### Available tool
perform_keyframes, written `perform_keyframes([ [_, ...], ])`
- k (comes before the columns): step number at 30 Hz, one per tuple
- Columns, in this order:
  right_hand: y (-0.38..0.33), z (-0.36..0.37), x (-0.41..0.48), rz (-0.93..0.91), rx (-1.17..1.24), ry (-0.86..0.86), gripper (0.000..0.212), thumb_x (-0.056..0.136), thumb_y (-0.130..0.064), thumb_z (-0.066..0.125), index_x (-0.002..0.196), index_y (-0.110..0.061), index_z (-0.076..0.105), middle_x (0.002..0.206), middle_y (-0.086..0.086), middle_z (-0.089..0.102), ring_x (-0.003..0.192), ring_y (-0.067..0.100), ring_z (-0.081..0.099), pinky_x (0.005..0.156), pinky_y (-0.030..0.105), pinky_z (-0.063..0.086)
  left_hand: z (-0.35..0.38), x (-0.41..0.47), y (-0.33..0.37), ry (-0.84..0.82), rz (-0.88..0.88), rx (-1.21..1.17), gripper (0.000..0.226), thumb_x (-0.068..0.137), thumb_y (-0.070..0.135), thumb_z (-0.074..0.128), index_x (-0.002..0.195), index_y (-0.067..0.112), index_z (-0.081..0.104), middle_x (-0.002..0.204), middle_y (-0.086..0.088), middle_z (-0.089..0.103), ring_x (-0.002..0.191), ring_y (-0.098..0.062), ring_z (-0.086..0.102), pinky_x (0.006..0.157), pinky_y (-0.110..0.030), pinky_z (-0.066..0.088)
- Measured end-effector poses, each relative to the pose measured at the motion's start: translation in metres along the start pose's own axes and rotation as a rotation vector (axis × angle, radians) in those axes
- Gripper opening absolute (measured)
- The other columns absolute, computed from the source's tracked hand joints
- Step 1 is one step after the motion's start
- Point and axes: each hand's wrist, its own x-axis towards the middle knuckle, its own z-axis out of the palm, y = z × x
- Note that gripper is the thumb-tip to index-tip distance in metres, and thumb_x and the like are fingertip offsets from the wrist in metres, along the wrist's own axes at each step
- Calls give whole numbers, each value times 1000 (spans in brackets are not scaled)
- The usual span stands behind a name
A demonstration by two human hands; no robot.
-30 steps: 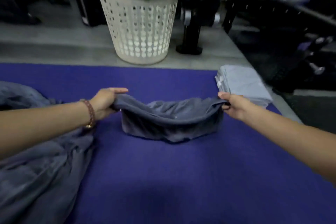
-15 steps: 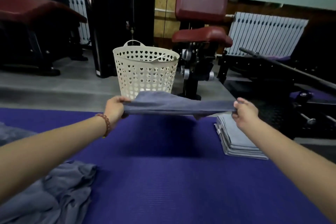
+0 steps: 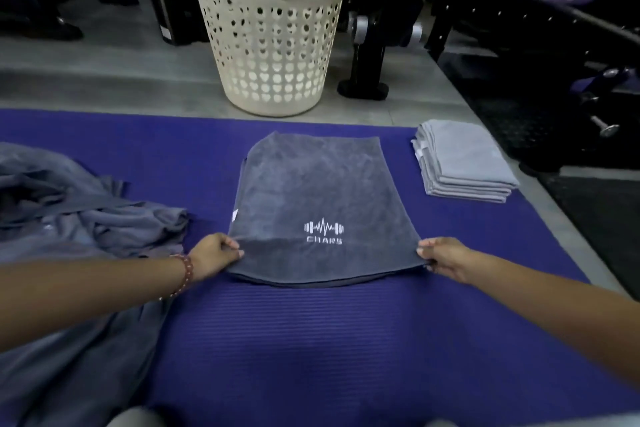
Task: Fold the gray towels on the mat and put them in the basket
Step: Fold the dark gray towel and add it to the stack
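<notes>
Gray pile [image 3: 86,218] cut off leftward; towel [image 3: 311,191] laid lengthwise toward basket [image 3: 266,45], near corners pinched by left hand [image 3: 213,255], right hand [image 3: 441,255].

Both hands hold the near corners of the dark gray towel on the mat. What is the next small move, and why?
Probably carry the near edge forward onto the far edge, folding the towel in half. It lies flat on the mat, larger than the folded stack, and the left hand and right hand pinch its near corners.
</notes>
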Motion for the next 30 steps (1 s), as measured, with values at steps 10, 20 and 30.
perform_keyframes([
  [10,40,-2,-1,-9,-35,2,18,90,7,55,96,-7,44,79,12,51,60,18,47,40,17,48,21,-19,-31,135,-68,-135,36,80,-3,68,67,17,41,59,-2,44,55,-12,40,52,-11,35],
  [20,43,4,2,33,-108,-53,25,93,1,52,111,-13,42,79,9,52,63,16,47,58,27,46,23,-17,-36,114,-129,-184,32,83,0,66,70,18,43,65,-4,48,55,-16,42,55,-26,40],
  [30,41,8,6,46,-100,-101,16,95,-9,54,111,-6,52,84,6,57,66,14,51,59,25,48,19,-16,-34,36,-157,-171,28,87,6,62,66,10,44,61,-5,47,47,-16,46,35,-8,34],
])
